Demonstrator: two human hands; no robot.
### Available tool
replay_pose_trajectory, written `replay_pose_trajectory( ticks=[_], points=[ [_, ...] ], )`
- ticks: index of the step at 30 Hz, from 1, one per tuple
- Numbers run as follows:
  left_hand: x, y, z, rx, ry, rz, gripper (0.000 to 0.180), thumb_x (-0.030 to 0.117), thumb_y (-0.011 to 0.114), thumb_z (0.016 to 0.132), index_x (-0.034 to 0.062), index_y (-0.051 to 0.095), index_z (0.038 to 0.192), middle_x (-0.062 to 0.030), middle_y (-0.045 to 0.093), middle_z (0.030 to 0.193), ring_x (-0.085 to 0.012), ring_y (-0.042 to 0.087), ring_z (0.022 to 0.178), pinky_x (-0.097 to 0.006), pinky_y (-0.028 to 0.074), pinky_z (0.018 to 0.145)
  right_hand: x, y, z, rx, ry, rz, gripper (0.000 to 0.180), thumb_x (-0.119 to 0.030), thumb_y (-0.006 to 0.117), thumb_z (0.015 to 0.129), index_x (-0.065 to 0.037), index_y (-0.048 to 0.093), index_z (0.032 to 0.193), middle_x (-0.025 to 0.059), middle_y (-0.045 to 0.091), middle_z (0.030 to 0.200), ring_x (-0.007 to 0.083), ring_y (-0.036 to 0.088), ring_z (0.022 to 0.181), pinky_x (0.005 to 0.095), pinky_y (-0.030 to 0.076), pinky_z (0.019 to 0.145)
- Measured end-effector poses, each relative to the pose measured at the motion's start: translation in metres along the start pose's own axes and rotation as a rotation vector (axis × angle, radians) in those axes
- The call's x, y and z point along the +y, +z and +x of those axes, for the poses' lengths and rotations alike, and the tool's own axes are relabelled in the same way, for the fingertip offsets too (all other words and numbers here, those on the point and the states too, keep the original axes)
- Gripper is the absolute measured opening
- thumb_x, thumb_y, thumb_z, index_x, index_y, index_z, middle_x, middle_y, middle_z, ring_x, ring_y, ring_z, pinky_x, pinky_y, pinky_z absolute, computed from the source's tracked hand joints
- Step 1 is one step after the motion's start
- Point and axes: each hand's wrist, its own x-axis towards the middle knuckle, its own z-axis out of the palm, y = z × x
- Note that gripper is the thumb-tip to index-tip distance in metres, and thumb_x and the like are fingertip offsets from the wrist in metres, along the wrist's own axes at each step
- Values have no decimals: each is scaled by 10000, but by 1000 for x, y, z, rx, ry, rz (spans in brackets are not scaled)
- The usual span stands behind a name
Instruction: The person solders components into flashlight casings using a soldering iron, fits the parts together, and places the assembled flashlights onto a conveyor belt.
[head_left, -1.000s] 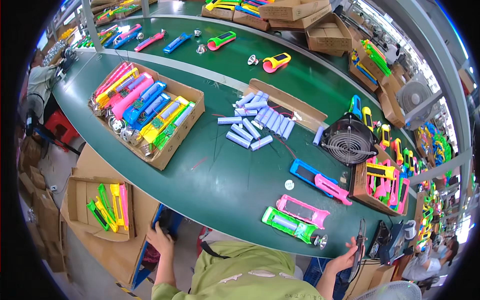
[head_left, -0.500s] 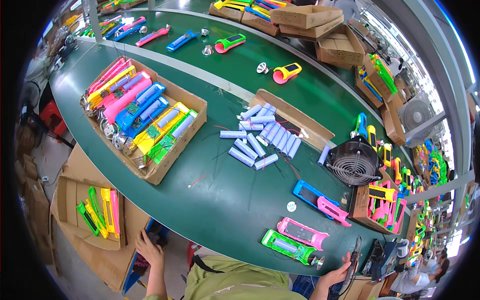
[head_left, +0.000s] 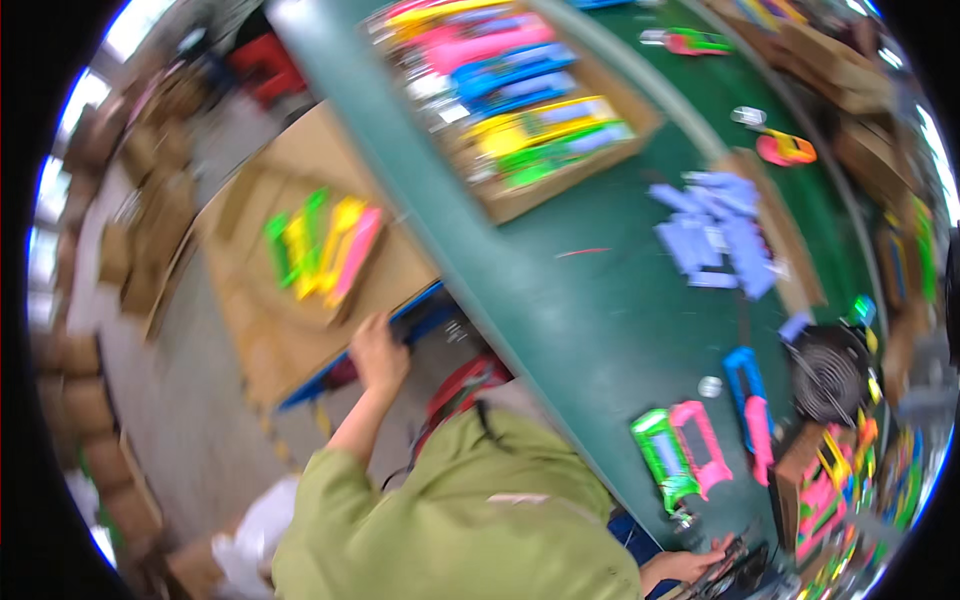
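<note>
My left hand [head_left: 380, 355] is curled over the near edge of a blue-edged stand topped with cardboard [head_left: 270, 345]. Close to it, a shallow carton [head_left: 240, 205] on the stand holds several green, yellow and pink plastic casings [head_left: 325, 245]. At the lower right, my right hand [head_left: 695, 563] is closed around a dark, pen-like soldering iron [head_left: 722, 568], though motion blurs the fingers. Just beyond that hand, an open green casing with electronics [head_left: 663, 460] lies beside a pink casing half [head_left: 700, 450] on the green workbench [head_left: 570, 330].
A carton [head_left: 560, 190] of coloured casings stands on the bench's far side. Lilac battery cells [head_left: 715, 230] lie heaped right of it. A black fan [head_left: 830, 375], blue casing [head_left: 742, 385] and carton of pink casings [head_left: 790, 480] are at the right. A red stool [head_left: 268, 70] stands behind the stand.
The view has swung left, so the bench appears shifted right and is blurred. My left hand has curled more tightly at the stand's edge. The right hand stays by the bench's near edge.
</note>
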Motion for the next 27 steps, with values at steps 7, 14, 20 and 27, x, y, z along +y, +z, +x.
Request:
replay_pose_trajectory(
  ticks=[7, 14, 20, 27],
  points=[
    [-29, -8, -21, -227, 8, 177, 461, 102, 582, 663, 46, 536, 1118, -159, 512, 1110, -334, 458, 1040, -435, 363, 883, 13, -6, 7, -12, 27, 36, 367, -228, 385, 934, 68, 581, 1028, 156, 599, 1029, 252, 559, 844, 356, 439, 773],
    [-104, -7, -56, -88, -49, 254, 614, 18, 507, 647, 16, 407, 1252, -216, 426, 1221, -396, 424, 1088, -455, 337, 914, 18, 2, -11, -37, 138, 273, 339, -151, 356, 938, 37, 328, 1219, 142, 565, 1102, 196, 534, 931, 320, 417, 803],
    [-84, 2, -41, -123, -15, 239, 697, -3, 525, 626, 45, 349, 1298, -195, 385, 1262, -379, 376, 1138, -451, 301, 943, 24, -1, -11, 15, 167, 297, 324, -181, 357, 941, 39, 412, 1172, 127, 573, 1090, 184, 507, 917, 326, 396, 818],
    [-82, 2, -46, -123, -123, 265, 744, -30, 585, 593, 51, 346, 1293, -176, 378, 1271, -353, 366, 1156, -422, 283, 974, 28, 1, -10, -30, 107, 175, 319, -183, 358, 942, 44, 373, 1165, 120, 577, 1049, 204, 498, 882, 342, 393, 800]
  ],
)
